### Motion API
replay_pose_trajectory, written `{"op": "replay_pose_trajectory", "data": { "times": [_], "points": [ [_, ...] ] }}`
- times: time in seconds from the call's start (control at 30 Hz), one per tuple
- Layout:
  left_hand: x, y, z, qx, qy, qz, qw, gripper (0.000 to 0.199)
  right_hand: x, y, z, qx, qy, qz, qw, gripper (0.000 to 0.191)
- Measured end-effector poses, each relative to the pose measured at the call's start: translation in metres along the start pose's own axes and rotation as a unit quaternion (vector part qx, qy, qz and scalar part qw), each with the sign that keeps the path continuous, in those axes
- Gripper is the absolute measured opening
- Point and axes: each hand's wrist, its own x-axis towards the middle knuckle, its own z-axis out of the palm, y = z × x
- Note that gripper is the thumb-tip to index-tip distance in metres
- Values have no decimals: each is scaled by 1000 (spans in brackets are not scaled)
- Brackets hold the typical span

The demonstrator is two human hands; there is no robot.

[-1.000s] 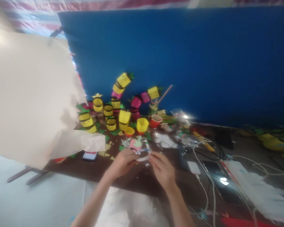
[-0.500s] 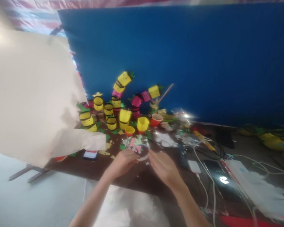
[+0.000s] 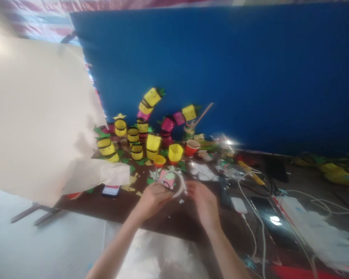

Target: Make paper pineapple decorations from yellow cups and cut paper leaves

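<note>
A: In the head view, taking the red paper cup with a pale rim (image 3: 189,151) as our landmark, what are we holding?

B: Our left hand (image 3: 152,199) pinches a thin white curved band (image 3: 182,185), paper or plastic, we cannot tell which. It is nearer to us than the cup and slightly left of it.

A: And our right hand (image 3: 203,203)?

B: Just beside the band's right edge, fingers bent. Blur hides any contact, so we cannot tell whether they grip anything.

A: Why hold it so?

B: Probably our left pinch steadies one end, leaving the rest of the curve free for our right fingers.

A: And the placing of the rest?

B: The yellow paper cylinders with black bands (image 3: 137,155) stand left of the cup, likely kept back so our hands have room. The flat pink paper piece (image 3: 163,178) with pale green scraps lies on the cup's near side, to its left, presumably for easy reach.

A: What differs from a second ago?

B: Then both hands' fingertips met at the band, which showed as a narrow loop. Now our right fingers sit looser and the band shows a broader arc; cup and cylinders look unmoved.
</note>
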Motion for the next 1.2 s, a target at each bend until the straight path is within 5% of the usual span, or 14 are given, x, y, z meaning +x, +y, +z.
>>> {"op": "replay_pose_trajectory", "data": {
  "times": [0.2, 0.47, 0.67, 0.77, 1.2],
  "points": [
    [0, 3, 13, 83, -26, 46, 995, 18, -10, 9, 13, -74, -47, 39, 995, 24],
    [5, 0, 11, 72, 70, 13, 995, 30, -3, 18, -10, -275, -99, -186, 938, 13],
    [18, 8, 7, -152, -125, -47, 979, 27, -1, 17, -17, -284, -91, -236, 925, 19],
    [21, 17, 10, -206, -157, -99, 961, 32, -3, 9, -21, -265, -84, -230, 933, 20],
    [23, 29, 36, -194, -66, -116, 972, 29, -6, 4, -25, -272, -15, -258, 927, 13]
  ]
}}
